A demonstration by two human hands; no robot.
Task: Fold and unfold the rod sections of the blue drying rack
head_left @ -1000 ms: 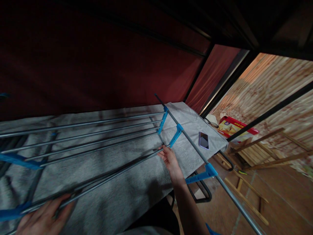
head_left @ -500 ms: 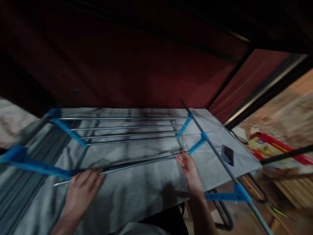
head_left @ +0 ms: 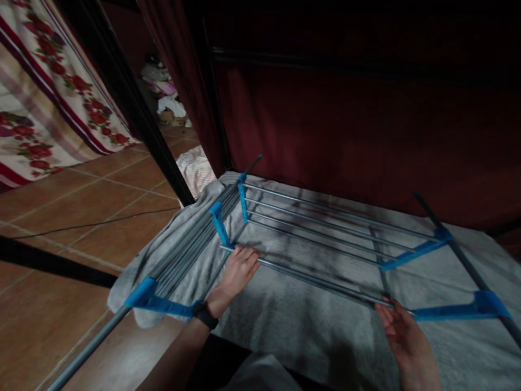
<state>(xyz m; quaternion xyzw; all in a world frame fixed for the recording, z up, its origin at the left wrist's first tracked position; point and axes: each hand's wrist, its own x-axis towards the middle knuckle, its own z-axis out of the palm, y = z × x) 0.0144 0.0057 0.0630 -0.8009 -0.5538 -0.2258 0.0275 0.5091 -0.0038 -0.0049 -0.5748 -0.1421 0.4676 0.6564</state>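
Rack frame (head_left: 309, 240) spans the grey blanket (head_left: 285, 331) in the head view, its near rod (head_left: 317, 279) crossing above the blanket's front part. Of its two side poles, the left one (head_left: 87, 350) runs past the blanket's left edge and is cut off at the bottom of the view, while the right one (head_left: 468, 269), above the blanket's right part, is cut off at the side. Fingers cover part of the near rod at each end, so whether its right end sits inside the bracket is hard to make out; the dark line along it could be shadow or a second rod. The left hand (head_left: 242, 266), above the blanket's left part, has its fingers curled closely over the near rod, its thumb hidden. Above the blanket's right front, the right hand (head_left: 405, 331) pinches the same rod, palm partly open. Four rods cross above the blanket's rear, and five blue brackets (head_left: 456, 311) show. Along the blanket's left edge lies a bundle of rods (head_left: 195, 250), too tightly packed to count.
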